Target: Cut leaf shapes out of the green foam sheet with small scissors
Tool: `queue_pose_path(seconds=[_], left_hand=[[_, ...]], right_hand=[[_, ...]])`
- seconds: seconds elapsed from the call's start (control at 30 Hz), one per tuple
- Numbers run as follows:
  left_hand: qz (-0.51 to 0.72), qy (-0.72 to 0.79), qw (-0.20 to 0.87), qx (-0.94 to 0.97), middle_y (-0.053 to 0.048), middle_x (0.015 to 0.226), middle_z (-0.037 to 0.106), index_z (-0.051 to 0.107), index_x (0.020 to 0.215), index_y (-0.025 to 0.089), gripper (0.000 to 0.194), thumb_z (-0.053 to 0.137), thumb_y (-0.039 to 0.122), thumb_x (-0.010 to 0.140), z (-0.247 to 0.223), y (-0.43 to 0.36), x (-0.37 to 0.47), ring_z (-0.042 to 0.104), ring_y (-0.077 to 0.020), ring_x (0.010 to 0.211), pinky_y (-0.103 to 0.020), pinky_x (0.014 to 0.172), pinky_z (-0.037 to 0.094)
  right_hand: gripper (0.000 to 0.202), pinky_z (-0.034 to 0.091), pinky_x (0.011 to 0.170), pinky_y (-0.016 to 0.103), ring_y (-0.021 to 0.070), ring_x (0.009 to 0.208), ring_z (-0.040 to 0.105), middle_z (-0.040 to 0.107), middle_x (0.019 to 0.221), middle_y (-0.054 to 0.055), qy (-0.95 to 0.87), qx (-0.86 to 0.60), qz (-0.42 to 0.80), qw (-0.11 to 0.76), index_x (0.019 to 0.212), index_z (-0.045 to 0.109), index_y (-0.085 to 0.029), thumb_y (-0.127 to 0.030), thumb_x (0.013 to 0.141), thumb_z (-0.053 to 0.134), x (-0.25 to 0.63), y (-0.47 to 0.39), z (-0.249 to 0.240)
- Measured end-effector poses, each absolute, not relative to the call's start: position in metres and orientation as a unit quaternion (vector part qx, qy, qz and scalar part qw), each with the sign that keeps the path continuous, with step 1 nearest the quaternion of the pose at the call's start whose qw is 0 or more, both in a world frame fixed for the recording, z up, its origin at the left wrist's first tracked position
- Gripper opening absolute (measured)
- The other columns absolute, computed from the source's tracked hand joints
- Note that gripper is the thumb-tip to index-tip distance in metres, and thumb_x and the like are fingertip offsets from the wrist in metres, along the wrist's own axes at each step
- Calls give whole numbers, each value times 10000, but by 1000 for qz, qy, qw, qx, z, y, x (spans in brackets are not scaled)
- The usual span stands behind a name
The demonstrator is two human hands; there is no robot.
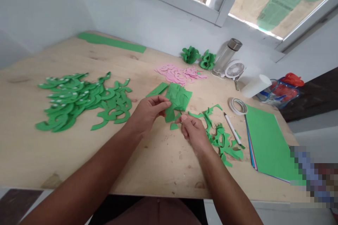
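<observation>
Pinched between the fingertips of my left hand [151,110] is a piece of green paper [169,115]. My right hand [194,130] is closed just to the right of it. A thin dark tip shows at its fingers, but the rest of what it grips is hidden. Beneath and beyond the hands lies a stack of green paper pieces [182,96], with a green strip [157,89] at its left. A small green scrap [174,126] rests on the table below my fingers.
Curved green cutouts [71,100], some with white patches, cover the left of the wooden table [148,168]. Pink cutouts [179,74] lie at the back. Green offcuts [221,137], a white pen [232,128], tape rolls [238,106] and green sheets [271,144] are right. A bottle [227,56] stands behind.
</observation>
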State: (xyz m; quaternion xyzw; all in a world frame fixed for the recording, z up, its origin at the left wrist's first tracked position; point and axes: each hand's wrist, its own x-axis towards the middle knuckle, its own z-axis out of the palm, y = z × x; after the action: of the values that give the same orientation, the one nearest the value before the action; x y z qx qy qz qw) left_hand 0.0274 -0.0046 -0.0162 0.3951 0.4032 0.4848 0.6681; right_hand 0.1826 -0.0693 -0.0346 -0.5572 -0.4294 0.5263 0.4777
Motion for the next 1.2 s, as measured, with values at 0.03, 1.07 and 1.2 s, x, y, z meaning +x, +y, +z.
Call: queue_pose_path(seconds=[0.03,1.07,1.2], left_hand=[[489,399,675,382,15,615,607,722,633,194,165,882,233,625,-17,-5,28,521,-102,552,-214,503,467],[466,360,762,271,32,568,642,710,649,163,125,824,113,662,-12,-20,41,578,-90,551,-200,584,488],[469,364,755,277,32,612,654,710,653,175,138,843,137,659,-12,-20,41,585,-97,575,-219,596,496]], right_hand=[[559,154,385,238,81,382,263,382,423,-93,-424,-558,526,482,732,671,-193,-751,773,678,182,-69,-35],[501,201,458,274,111,466,302,395,498,-75,-487,-547,465,498,697,604,-222,-689,877,622,185,-68,-45],[527,202,457,274,113,463,297,391,485,-72,-489,-536,473,500,696,618,-220,-715,878,615,184,-69,-46]])
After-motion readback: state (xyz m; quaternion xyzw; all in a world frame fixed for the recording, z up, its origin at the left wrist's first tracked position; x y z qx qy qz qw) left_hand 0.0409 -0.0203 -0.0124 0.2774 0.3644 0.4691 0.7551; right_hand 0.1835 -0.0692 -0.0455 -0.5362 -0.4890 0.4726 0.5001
